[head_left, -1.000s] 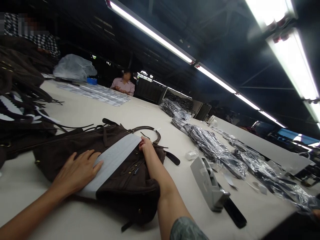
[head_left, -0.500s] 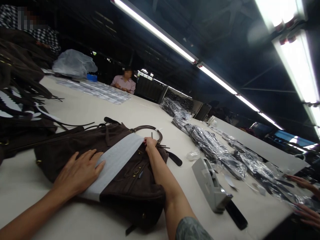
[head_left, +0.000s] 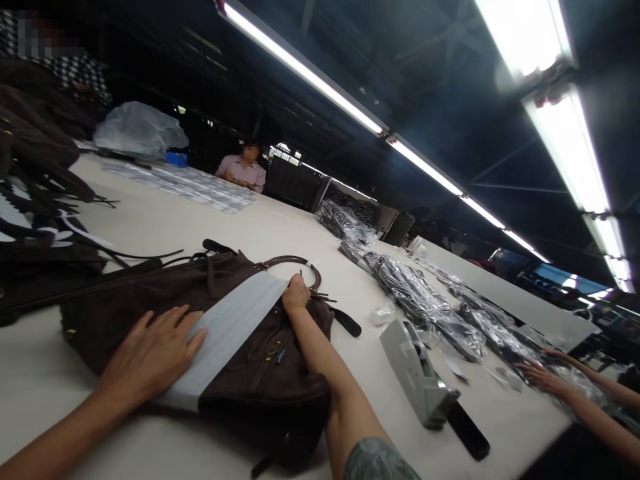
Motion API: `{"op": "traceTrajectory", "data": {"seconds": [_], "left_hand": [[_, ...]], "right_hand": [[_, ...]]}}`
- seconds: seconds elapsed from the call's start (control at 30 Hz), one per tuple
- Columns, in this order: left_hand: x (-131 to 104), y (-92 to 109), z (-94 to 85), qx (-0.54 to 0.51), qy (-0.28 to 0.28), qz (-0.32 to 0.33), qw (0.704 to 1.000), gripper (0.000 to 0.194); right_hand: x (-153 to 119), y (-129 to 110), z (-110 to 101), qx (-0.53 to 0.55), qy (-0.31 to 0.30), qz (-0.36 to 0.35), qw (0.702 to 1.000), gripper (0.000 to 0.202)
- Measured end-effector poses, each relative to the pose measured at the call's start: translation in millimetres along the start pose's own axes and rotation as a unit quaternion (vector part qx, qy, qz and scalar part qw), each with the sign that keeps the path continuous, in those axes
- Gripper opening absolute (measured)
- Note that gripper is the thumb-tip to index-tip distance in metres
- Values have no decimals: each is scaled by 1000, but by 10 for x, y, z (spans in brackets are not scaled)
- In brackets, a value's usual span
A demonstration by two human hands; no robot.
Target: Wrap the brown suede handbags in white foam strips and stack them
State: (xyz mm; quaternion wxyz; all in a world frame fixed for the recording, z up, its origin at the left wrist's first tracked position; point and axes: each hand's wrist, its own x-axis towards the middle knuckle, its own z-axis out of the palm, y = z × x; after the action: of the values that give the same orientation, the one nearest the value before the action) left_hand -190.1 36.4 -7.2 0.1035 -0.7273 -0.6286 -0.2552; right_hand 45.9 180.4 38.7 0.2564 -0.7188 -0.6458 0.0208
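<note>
A dark brown handbag (head_left: 255,367) lies on its side in front of me, with zips, brass fittings and a looped handle (head_left: 290,260) at its far end. Across it runs a band of thin white paper (head_left: 235,327). My left hand (head_left: 155,347) rests flat on the bag and the paper's left edge, fingers spread. At the far end of the band, by the handle, my right hand (head_left: 297,293) is closed, its fingers pinching the paper's edge. The fingertips are partly hidden behind the hand.
A grey tape dispenser (head_left: 420,373) stands right of the bag. Bags wrapped in clear plastic (head_left: 405,280) line the table beyond, where a co-worker's hands (head_left: 545,377) touch them. More brown bags (head_left: 35,160) are heaped at left. A person in pink (head_left: 243,172) sits at the far edge.
The co-worker's hands at the right have reached further in over the plastic-wrapped bags. My right hand has turned slightly at the paper's end; my left stays flat. The view has shifted a little.
</note>
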Motion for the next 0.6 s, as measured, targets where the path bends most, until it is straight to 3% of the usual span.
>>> {"op": "traceTrajectory", "data": {"seconds": [0.1, 0.27, 0.43, 0.6], "left_hand": [[2, 15, -1, 11, 3, -6, 1000, 57], [-7, 38, -65, 31, -19, -2, 999, 58], [-21, 29, -60, 35, -7, 5, 999, 57], [-26, 39, -44, 23, -11, -8, 1000, 53]], "right_hand": [[41, 27, -2, -61, -8, -23, 998, 33], [103, 134, -39, -132, -54, -91, 986, 31], [144, 187, -140, -169, -97, -159, 968, 30], [139, 121, -111, -201, -98, -158, 962, 35]]}}
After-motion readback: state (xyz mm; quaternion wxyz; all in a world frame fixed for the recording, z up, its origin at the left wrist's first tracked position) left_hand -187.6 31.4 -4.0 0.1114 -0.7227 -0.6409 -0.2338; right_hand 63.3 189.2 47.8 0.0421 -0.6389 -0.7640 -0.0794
